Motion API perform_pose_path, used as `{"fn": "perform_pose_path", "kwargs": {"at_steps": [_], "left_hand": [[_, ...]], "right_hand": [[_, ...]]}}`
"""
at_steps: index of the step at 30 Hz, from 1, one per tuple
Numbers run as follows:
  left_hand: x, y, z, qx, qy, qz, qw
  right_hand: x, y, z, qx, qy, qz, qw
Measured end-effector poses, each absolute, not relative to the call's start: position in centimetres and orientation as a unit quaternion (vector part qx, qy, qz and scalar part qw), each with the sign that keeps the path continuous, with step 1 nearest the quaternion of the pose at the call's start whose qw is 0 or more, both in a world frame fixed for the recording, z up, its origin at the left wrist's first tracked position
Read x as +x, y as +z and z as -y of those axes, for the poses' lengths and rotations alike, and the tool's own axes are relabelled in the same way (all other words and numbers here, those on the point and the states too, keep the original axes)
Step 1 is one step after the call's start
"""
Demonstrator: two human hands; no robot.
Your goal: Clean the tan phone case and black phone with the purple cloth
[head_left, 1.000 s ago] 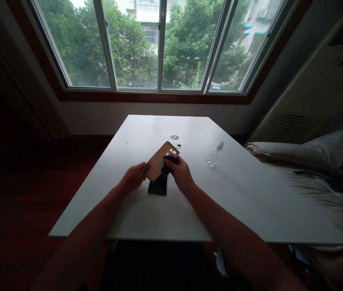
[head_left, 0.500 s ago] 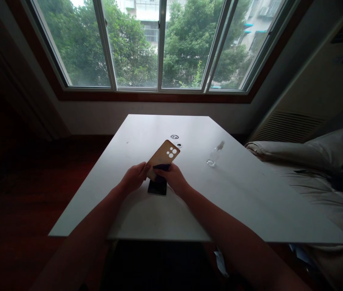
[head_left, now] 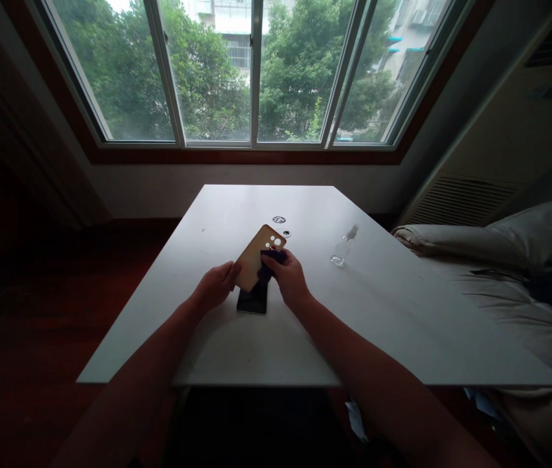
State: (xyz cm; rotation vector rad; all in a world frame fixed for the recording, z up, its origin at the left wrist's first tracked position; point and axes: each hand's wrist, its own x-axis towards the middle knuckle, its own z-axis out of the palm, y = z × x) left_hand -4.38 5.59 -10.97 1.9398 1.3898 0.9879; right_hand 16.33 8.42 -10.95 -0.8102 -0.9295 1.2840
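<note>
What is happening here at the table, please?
A person sits at a white table by a window. The left hand holds a tan phone case tilted up, while the right hand presses a dark cloth against it. A black phone lies flat beneath. A small clear bottle lies apart to the right.

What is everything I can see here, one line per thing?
phone case: one, tan with round cut-outs, held tilted above the table.
cloth: one, dark purple, pressed on the case.
phone: one, black, flat on the table under the case.
spray bottle: one, clear, lying right of the hands.
small round things: two, beyond the case.
table: one, white.
window: one, trees outside.
bedding: pale, at right.
left hand: grips the case's lower end.
right hand: presses the cloth.
</note>
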Motion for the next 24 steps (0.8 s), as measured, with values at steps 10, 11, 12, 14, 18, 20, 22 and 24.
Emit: {"fn": "perform_pose_path", "kwargs": {"at_steps": [10,11,12,14,18,20,22,24], "left_hand": [[-4.6,-10.6,-5.5,0.725,0.355,-0.529,0.263],[-4.7,-10.6,-5.5,0.724,0.355,-0.530,0.263],[-4.7,-10.5,-5.5,0.723,0.355,-0.530,0.264],[-4.8,-10.5,-5.5,0.725,0.354,-0.527,0.269],[-4.8,-10.5,-5.5,0.724,0.360,-0.523,0.271],[-4.7,-10.5,-5.5,0.721,0.365,-0.525,0.269],[-4.7,-10.5,-5.4,0.719,0.367,-0.524,0.269],[-4.6,-10.5,-5.4,0.720,0.368,-0.523,0.270]], "right_hand": [[16.5,-11.4,-8.8,-0.359,0.567,0.404,0.621],[16.3,-11.6,-8.7,-0.357,0.569,0.411,0.616],[16.2,-11.7,-8.6,-0.356,0.571,0.418,0.610],[15.8,-11.7,-8.3,-0.351,0.582,0.436,0.590],[15.3,-11.6,-7.5,-0.352,0.600,0.482,0.533],[15.2,-11.7,-7.3,-0.356,0.588,0.498,0.528],[15.2,-11.8,-7.3,-0.358,0.574,0.510,0.531],[15.3,-11.9,-7.4,-0.361,0.564,0.514,0.536]]}}
